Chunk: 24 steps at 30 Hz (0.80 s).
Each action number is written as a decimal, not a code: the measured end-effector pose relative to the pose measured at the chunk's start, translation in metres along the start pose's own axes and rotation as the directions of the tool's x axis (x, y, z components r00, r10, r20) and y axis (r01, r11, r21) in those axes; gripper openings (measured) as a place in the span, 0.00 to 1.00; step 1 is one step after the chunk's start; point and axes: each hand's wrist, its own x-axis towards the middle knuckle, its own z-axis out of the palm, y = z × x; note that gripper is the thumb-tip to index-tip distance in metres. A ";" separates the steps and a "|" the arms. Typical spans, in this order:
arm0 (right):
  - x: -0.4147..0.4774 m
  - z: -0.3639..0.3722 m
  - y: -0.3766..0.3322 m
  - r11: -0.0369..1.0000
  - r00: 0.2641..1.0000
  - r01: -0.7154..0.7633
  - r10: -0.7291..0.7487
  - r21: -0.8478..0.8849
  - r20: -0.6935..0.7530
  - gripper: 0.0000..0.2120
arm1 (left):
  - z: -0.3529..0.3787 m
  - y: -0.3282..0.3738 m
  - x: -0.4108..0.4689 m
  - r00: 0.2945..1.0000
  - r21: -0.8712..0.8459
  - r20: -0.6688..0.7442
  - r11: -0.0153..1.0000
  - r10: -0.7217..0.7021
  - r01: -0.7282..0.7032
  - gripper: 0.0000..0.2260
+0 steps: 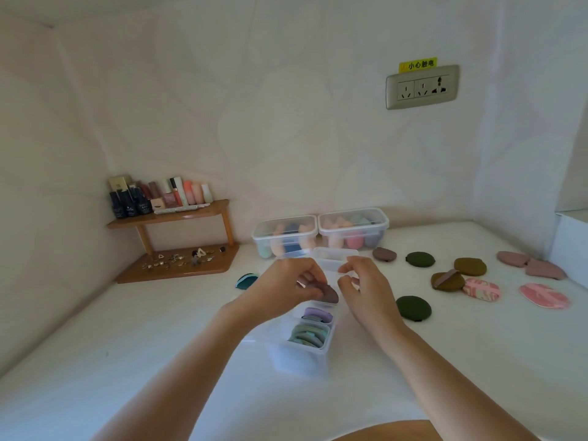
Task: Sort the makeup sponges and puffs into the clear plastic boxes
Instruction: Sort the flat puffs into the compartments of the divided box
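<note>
A long clear plastic box lies in front of me with purple and green puffs stacked on edge inside. My left hand pinches a mauve-brown puff over the box's far half. My right hand hovers just right of it, fingers bent and apart, holding nothing. Loose puffs lie on the right: dark green, olive, pink patterned and mauve. A teal puff lies left of my left hand.
Two clear lidded boxes filled with egg-shaped sponges stand at the back wall. A wooden corner shelf holds bottles above and small jewellery below. A white box sits at the right edge. A wall socket is above.
</note>
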 end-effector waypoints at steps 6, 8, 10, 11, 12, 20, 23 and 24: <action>0.001 0.001 0.001 0.999 1.000 0.019 -0.019 -0.026 -0.005 0.07 | 0.002 0.007 0.008 0.991 0.145 0.119 0.988 -0.064 0.047 0.07; 0.002 -0.001 0.002 0.999 1.000 0.024 -0.024 -0.030 -0.002 0.07 | 0.003 0.008 0.008 0.986 0.178 0.150 0.983 -0.078 0.051 0.08; 0.005 -0.002 0.004 0.999 1.000 0.026 -0.026 -0.019 0.009 0.06 | 0.003 0.007 0.006 0.981 0.202 0.175 0.978 -0.084 0.048 0.10; 0.007 -0.004 0.005 1.000 1.000 0.023 -0.023 -0.008 0.017 0.06 | 0.004 0.007 0.005 0.979 0.214 0.186 0.976 -0.083 0.042 0.11; 0.009 -0.006 0.005 1.000 1.000 0.019 -0.019 0.005 0.025 0.06 | 0.004 0.007 0.004 0.978 0.220 0.193 0.975 -0.082 0.038 0.12; 0.054 -0.034 0.030 0.982 0.991 -0.136 0.133 -0.134 -0.031 0.09 | -0.005 -0.002 -0.002 0.968 0.133 0.249 0.991 -0.012 -0.022 0.13; 0.076 -0.033 0.048 0.922 0.970 -0.215 0.240 -0.323 0.041 0.12 | -0.005 -0.006 -0.001 0.971 0.155 0.238 0.986 0.022 -0.060 0.10; 0.082 -0.031 0.053 0.898 0.960 -0.227 0.271 -0.376 0.067 0.12 | -0.005 -0.008 0.000 0.972 0.162 0.234 0.984 0.038 -0.078 0.10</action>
